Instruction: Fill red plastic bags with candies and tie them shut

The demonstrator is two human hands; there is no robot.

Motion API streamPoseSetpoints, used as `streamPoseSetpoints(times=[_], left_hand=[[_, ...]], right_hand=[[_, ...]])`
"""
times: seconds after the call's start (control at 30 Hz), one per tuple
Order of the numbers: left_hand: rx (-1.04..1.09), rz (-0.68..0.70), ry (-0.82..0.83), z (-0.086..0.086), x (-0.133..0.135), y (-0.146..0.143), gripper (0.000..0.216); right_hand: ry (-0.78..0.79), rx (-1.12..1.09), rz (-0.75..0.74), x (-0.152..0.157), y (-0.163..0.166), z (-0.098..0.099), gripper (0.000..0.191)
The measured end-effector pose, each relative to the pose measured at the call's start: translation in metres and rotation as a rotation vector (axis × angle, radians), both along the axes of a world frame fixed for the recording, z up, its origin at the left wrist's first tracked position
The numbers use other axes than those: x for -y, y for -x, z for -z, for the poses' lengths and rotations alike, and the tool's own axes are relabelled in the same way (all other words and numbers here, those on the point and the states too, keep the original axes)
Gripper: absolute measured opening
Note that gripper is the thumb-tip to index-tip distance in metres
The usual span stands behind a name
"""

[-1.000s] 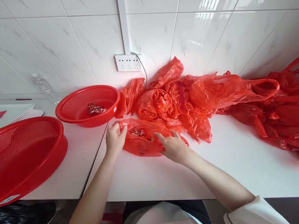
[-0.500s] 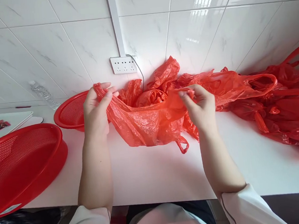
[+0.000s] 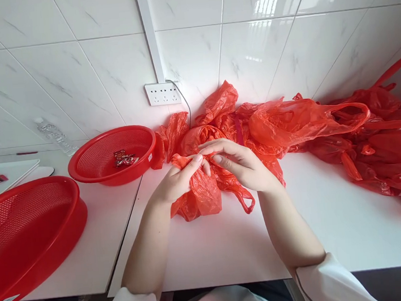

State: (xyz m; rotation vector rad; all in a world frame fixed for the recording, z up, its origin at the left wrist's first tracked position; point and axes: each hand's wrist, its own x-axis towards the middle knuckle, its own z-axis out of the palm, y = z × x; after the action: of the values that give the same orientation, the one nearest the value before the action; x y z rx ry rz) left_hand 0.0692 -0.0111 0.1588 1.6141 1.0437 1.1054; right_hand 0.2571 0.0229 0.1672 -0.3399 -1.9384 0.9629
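Note:
In the head view, a crumpled red plastic bag (image 3: 203, 195) hangs from my left hand (image 3: 180, 181). The fingers and thumb of that hand are closed around its gathered top. My right hand (image 3: 240, 163) is open, its fingers stretched towards my left thumb and its own thumb held apart. Its fingertips meet or nearly meet the left hand at the top of the bag. Whether a bit of plastic lies under those fingertips is hidden. Right behind both hands lies a heap of crumpled red plastic bags (image 3: 221, 106), one with a loop handle (image 3: 248, 202) hanging forward.
Left of the hands stands a round red basket (image 3: 81, 169) holding small wrapped packets (image 3: 125, 157). A larger red basket (image 3: 73, 196) is nearer, beside a white tray (image 3: 21, 170). Filled, knotted red bags (image 3: 392, 151) lie at the right. A power socket (image 3: 162, 93) sits on the tiled wall.
Both hands have come together, the right moving left and the left moving right and down. The bag stretched between them is now bunched in my left hand; the right has let go of its side.

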Motion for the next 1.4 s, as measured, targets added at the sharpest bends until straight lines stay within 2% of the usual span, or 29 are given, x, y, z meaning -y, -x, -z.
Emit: streamPoseSetpoints(times=[0.13,0.23,0.4,0.5,0.63,0.7,0.73,0.8,0.87,0.93,1.0,1.07,1.17,1.27,1.4], left_hand=[[-0.032,0.04,0.184,-0.003,0.005,0.007,0.051],[-0.03,0.094,0.252,-0.003,0.006,0.008,0.044],[0.1,0.087,0.37,0.0,-0.001,0.014,0.045],[0.209,0.074,0.393,0.004,-0.01,0.02,0.045],[0.402,0.089,0.405,0.007,-0.017,0.02,0.033],[0.373,0.071,0.343,0.006,-0.013,0.016,0.033],[0.302,0.065,0.306,0.004,-0.009,0.014,0.035],[0.096,0.069,0.236,0.001,0.0,0.007,0.04],[-0.133,0.045,0.136,-0.001,0.008,0.001,0.041],[-0.334,-0.054,-0.065,-0.002,0.013,-0.005,0.038],[-0.461,-0.172,-0.329,-0.002,0.013,-0.007,0.03],[-0.486,-0.193,-0.531,0.001,0.007,-0.005,0.024],[-0.382,-0.117,-0.65,0.006,-0.004,0.0,0.025],[-0.31,-0.119,-0.641,0.011,-0.011,0.007,0.034],[-0.384,-0.132,-0.49,0.01,-0.01,0.018,0.043]], right_hand=[[0.073,0.045,-0.06,-0.009,-0.002,0.019,0.027],[0.03,-0.001,0.043,-0.01,0.0,0.026,0.02],[-0.018,-0.016,0.18,-0.01,-0.006,0.026,0.028],[-0.113,0.057,0.102,-0.007,-0.015,0.022,0.03],[-0.242,0.339,-0.092,-0.003,-0.023,0.016,0.024],[-0.234,0.337,-0.142,-0.003,-0.021,0.015,0.018],[-0.198,0.263,-0.141,-0.004,-0.018,0.016,0.014],[-0.055,0.04,-0.082,-0.007,-0.008,0.019,0.006],[0.163,-0.137,-0.02,-0.012,0.005,0.025,0.015],[0.354,-0.147,-0.029,-0.016,0.017,0.031,0.028],[0.428,-0.089,-0.059,-0.02,0.024,0.035,0.035],[0.423,-0.067,-0.068,-0.023,0.026,0.037,0.035],[0.401,-0.074,-0.088,-0.026,0.024,0.037,0.03],[0.347,-0.043,-0.051,-0.029,0.019,0.038,0.024],[0.186,0.046,0.145,-0.029,0.009,0.037,0.023]])
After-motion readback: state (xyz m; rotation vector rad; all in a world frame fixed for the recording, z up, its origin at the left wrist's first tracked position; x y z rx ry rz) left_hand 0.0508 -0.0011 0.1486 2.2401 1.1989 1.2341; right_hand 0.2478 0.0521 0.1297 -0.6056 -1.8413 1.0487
